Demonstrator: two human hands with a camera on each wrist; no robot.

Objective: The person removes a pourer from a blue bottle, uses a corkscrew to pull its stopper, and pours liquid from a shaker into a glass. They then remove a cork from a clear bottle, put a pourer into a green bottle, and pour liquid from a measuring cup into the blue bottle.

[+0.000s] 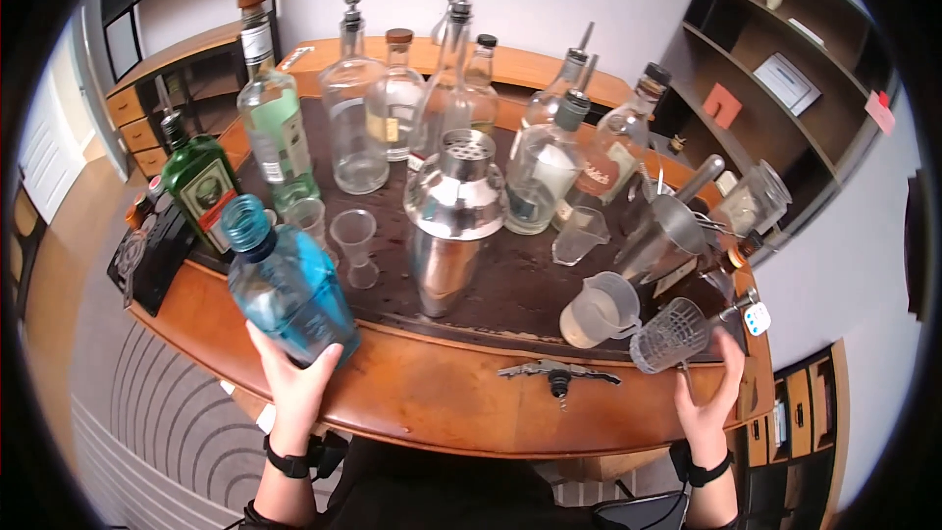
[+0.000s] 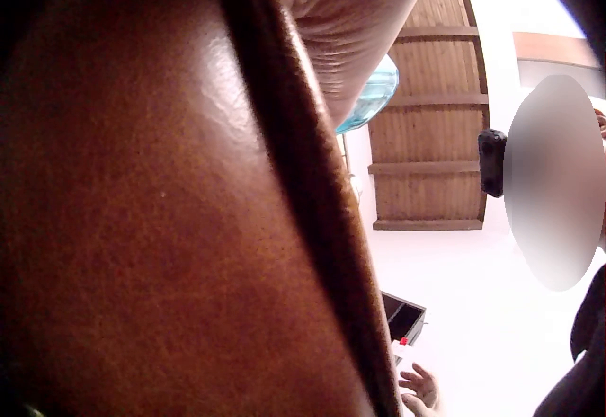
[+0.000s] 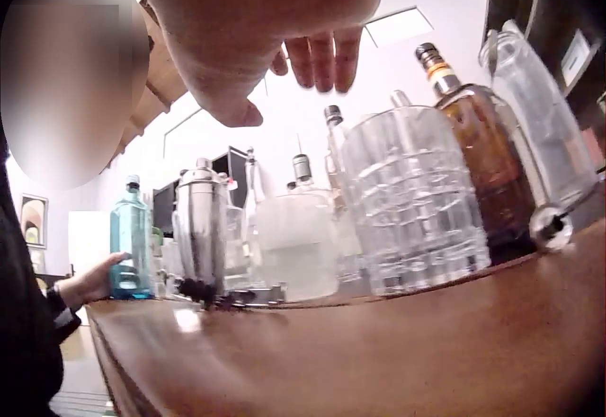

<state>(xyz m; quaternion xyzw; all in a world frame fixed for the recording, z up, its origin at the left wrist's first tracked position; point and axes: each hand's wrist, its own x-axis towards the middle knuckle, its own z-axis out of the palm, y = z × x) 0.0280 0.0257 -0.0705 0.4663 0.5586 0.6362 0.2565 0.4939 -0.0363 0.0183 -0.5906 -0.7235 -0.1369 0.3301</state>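
My left hand (image 1: pixel 296 383) grips a blue glass bottle (image 1: pixel 292 285) low on its body, thumb on the near side. The bottle has no cap and stands near the front left edge of the table. On the right, my right hand (image 1: pixel 708 402) is spread with nothing in it, its fingers close beside a cut-glass tumbler (image 1: pixel 671 336). In the right wrist view, the fingers (image 3: pixel 322 62) are raised above and behind the tumbler (image 3: pixel 412 199). A steel cocktail shaker (image 1: pixel 453 236) stands upright between the hands. A waiter's corkscrew (image 1: pixel 559 375) lies at the front edge.
A plastic measuring jug (image 1: pixel 601 309) holds cloudy liquid beside the tumbler. Behind are several bottles, including a green one (image 1: pixel 201 182), and a steel mixing tin (image 1: pixel 659 236). A clear double-ended jigger (image 1: pixel 355 245) stands left of the shaker. The wooden table edge (image 1: pixel 442 437) curves in front.
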